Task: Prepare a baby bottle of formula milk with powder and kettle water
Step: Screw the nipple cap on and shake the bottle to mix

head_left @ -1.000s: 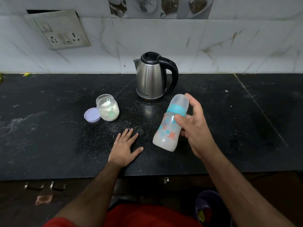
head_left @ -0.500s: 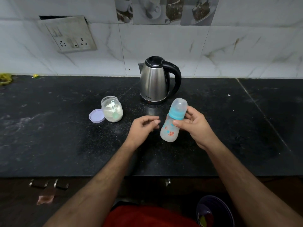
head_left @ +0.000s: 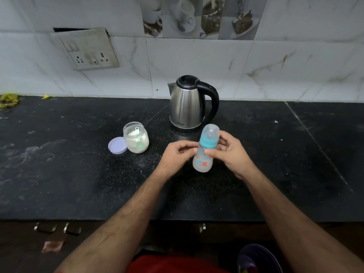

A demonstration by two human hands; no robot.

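A frosted baby bottle (head_left: pixel 203 161) with a teal collar and clear cap is held above the black counter (head_left: pixel 78 174), slightly tilted. My right hand (head_left: pixel 229 152) grips it around the neck and body from the right. My left hand (head_left: pixel 177 154) has its curled fingers touching the bottle's left side just under the collar. A steel kettle (head_left: pixel 187 107) with a black handle stands behind the bottle by the wall. To the left stands an open glass jar of white powder (head_left: pixel 136 139) with a scoop inside, its lilac lid (head_left: pixel 117 145) lying beside it.
A wall socket plate (head_left: pixel 88 50) hangs on the tiled wall at back left. Yellow-green scraps (head_left: pixel 7 100) lie at the counter's far left. A dark bowl (head_left: pixel 258 261) sits below the counter edge at bottom right, near cabinet handles (head_left: pixel 57 227).
My left hand lifted off the counter and came to the bottle. My right hand brought the bottle from a strong tilt to nearly upright, nearer the kettle.
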